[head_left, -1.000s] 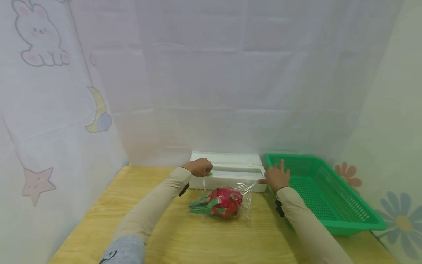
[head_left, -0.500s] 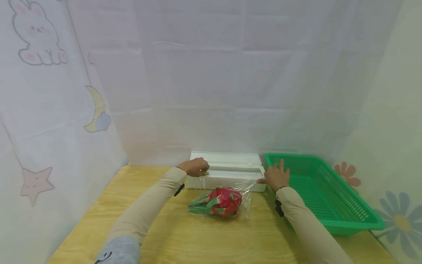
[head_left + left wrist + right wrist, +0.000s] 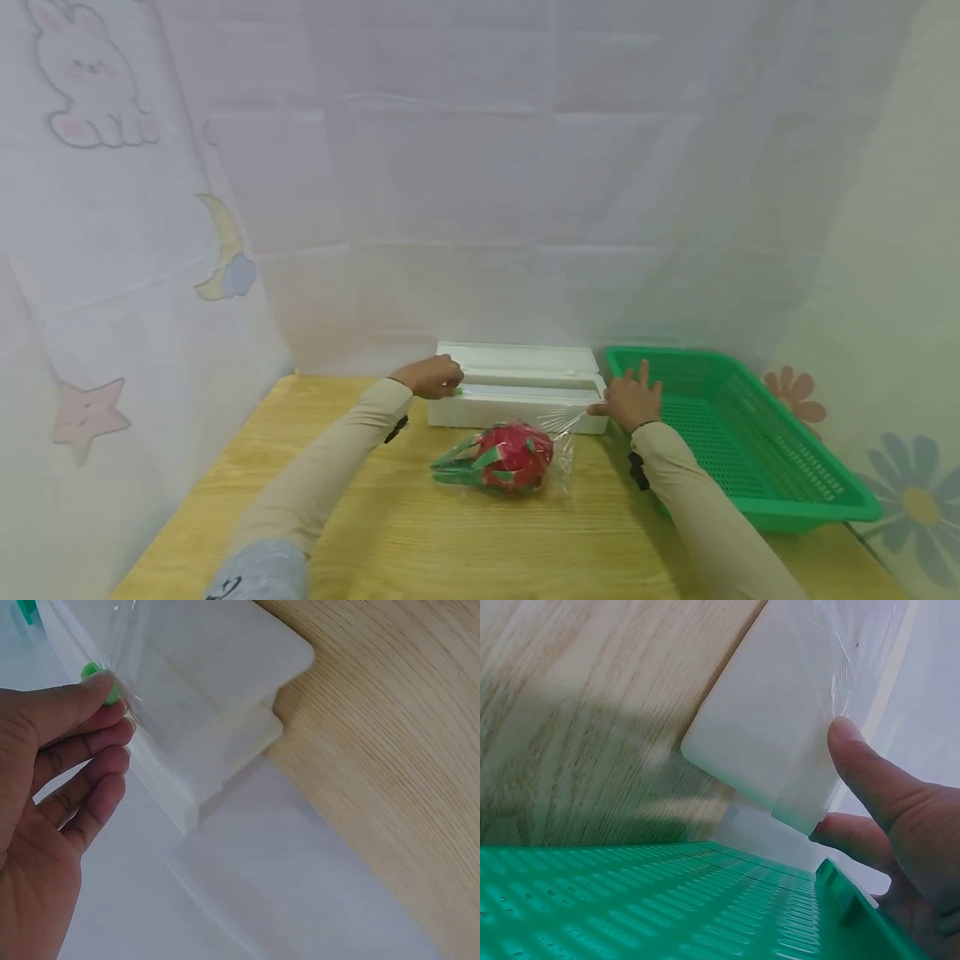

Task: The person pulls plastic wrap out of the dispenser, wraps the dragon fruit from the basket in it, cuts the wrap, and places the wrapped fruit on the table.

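Note:
A white cling film dispenser box [image 3: 517,411] lies at the back of the table, its lid [image 3: 525,358] raised behind it. My left hand [image 3: 429,377] pinches a small green slide cutter [image 3: 100,679] between thumb and fingertips near the box's left end. At the right end, my right hand [image 3: 632,402] holds the box corner, thumb against the front with film bunched under it, other fingers spread. Clear film [image 3: 558,425] stretches from there to a red dragon fruit [image 3: 517,457] with green scales, which lies wrapped in front of the box.
A green plastic basket [image 3: 780,517] with slotted sides stands on the right, close beside my right hand. The wooden table [image 3: 465,550] runs up to a cloth-covered wall [image 3: 480,192] behind the box.
My left hand has slid left along the box with the green cutter, toward its left end. The right hand and the dragon fruit have stayed in place.

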### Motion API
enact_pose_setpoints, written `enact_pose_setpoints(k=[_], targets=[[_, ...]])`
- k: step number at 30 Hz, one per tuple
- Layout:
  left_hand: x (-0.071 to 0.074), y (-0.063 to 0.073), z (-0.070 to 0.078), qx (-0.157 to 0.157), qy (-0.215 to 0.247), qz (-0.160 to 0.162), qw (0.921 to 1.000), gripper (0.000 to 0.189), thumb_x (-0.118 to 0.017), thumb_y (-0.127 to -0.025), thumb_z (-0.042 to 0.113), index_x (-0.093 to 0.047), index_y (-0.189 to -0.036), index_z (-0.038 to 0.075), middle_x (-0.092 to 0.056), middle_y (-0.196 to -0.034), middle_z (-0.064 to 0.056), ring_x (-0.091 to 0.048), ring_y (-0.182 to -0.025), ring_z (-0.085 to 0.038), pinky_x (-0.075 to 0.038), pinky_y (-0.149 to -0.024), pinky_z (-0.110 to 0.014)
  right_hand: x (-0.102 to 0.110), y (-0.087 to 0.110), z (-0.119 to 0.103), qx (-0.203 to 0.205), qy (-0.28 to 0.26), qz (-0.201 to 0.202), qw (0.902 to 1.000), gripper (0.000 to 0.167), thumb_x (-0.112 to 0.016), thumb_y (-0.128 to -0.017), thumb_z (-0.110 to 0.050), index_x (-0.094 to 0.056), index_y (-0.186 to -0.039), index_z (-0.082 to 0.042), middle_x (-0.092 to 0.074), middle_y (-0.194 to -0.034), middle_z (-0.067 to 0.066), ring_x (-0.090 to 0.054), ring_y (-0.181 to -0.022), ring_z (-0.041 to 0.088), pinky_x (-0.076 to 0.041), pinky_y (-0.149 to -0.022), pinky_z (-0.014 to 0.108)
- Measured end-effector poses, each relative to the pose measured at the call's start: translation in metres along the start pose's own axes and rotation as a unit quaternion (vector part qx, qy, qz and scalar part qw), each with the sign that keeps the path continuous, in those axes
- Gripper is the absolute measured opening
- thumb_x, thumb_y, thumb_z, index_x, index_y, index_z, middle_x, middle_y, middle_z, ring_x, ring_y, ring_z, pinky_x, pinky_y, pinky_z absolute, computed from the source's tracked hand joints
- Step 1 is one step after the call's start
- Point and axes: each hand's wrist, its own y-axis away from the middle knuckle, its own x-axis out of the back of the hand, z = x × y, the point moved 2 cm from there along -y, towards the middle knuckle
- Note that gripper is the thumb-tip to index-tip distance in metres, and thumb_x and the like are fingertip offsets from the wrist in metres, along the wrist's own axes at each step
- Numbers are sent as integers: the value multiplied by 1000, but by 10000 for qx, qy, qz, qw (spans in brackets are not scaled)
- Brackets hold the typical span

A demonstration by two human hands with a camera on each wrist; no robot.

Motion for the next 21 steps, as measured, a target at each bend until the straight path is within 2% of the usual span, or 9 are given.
enact_pose_setpoints(k=[5, 8, 14, 21], targets=[[1, 8, -5, -80, -219, 218, 9995, 33, -67, -92, 1, -48, -68, 12, -32, -65, 7, -15, -64, -3, -27, -64, -27, 3, 1, 3, -4, -42, 69, 10000, 52, -76, -85, -45, -75, -107, 2, -39, -140, 45, -8, -140, 64, -23, -100, 79], [1, 11, -7, -107, -265, 247, 9993, 31, -67, -92, 1, -49, -69, 12, -35, -65, 7, -17, -65, -4, -28, -65, -28, 4, 2, 4, -28, -82, 45, 10000, 52, -75, -86, -45, -75, -108, 2, -39, -140, 44, -7, -140, 63, -22, -101, 79], [-2, 16, -11, 66, -175, -28, 9998, 26, -66, -95, 5, -55, -72, 8, -39, -67, 5, -28, -66, -12, -28, -68, -30, 3, 4, 3, -3, -45, 28, 10000, 51, -75, -86, -45, -75, -108, 1, -40, -139, 44, -8, -140, 64, -23, -100, 79], [-2, 22, -13, 157, -148, -122, 9997, 30, -66, -96, 7, -50, -71, 9, -32, -66, 6, -27, -67, -13, -27, -69, -31, 2, 2, -1, -52, -34, -10, 10000, 52, -75, -86, -46, -75, -109, 0, -40, -140, 44, -7, -141, 63, -23, -101, 78]])
